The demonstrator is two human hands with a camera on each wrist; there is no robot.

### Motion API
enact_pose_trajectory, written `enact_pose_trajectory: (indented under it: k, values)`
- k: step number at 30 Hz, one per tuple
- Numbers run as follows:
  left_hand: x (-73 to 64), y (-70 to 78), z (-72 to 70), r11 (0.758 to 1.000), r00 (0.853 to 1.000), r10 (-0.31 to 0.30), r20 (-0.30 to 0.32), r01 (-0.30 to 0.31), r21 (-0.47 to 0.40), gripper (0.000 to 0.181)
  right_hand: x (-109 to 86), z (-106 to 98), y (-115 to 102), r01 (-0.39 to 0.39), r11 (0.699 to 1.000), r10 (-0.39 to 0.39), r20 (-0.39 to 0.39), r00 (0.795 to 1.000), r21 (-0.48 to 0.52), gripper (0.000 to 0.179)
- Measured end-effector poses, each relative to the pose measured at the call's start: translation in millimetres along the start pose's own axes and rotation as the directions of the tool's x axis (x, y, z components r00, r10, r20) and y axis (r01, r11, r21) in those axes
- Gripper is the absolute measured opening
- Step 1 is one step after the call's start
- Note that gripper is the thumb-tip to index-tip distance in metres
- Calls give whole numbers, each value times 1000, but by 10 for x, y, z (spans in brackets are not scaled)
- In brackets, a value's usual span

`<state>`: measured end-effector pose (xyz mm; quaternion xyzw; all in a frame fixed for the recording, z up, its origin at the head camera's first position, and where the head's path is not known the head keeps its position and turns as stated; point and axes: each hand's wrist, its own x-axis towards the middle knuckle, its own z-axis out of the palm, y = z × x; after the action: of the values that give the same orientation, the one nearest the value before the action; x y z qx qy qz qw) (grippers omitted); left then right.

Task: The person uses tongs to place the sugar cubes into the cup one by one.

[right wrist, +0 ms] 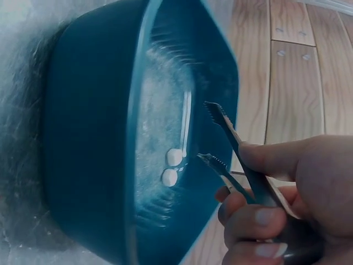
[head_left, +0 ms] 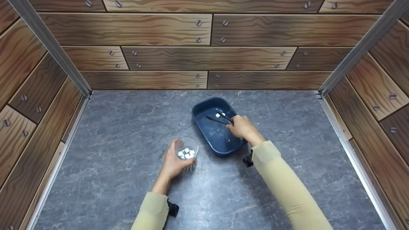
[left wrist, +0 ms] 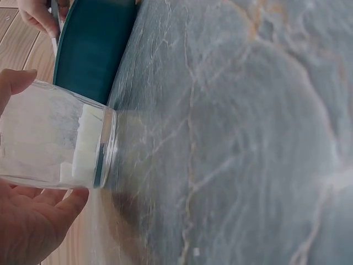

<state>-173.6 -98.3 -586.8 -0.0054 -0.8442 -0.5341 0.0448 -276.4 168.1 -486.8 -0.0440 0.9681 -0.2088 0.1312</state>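
A clear glass (head_left: 187, 142) stands on the grey marbled surface with several small white cubes (head_left: 186, 152) in its bottom. My left hand (head_left: 175, 162) curls its fingers and thumb round it. To its right sits a blue tub (head_left: 220, 152), with two white pieces (right wrist: 174, 157) lying on its floor. My right hand (head_left: 243, 128) grips dark serrated tongs (right wrist: 251, 171) over the tub. Their two tips stand apart above the white pieces, with nothing between them in the right wrist view. The left wrist view shows the glass wall (left wrist: 44, 127) between thumb and fingers.
Wood-patterned panels (head_left: 204, 57) wall in the back and both sides. Metal rails (head_left: 354, 166) run along the side edges. A dark wrist device (head_left: 248, 159) sits under the right sleeve, near the tub's front edge.
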Motion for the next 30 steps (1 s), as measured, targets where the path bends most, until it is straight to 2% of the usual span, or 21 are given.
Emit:
enact_pose_trajectory:
  k: [12, 19, 30]
  values:
    - [2, -17, -3, 1000, 1000, -23, 2, 23, 1, 99, 116, 108, 58, -30, 998, 29, -15, 999, -46, 28]
    - [5, -19, 5, 1000, 1000, -4, -3, 4, -14, 98, 162, 110, 95, -52, 997, 51, -8, 999, -56, 30]
    - [-5, 6, 0, 1000, 1000, -18, -5, 18, 9, 100, 167, 136, 77, -23, 998, 22, -20, 1000, -66, 28]
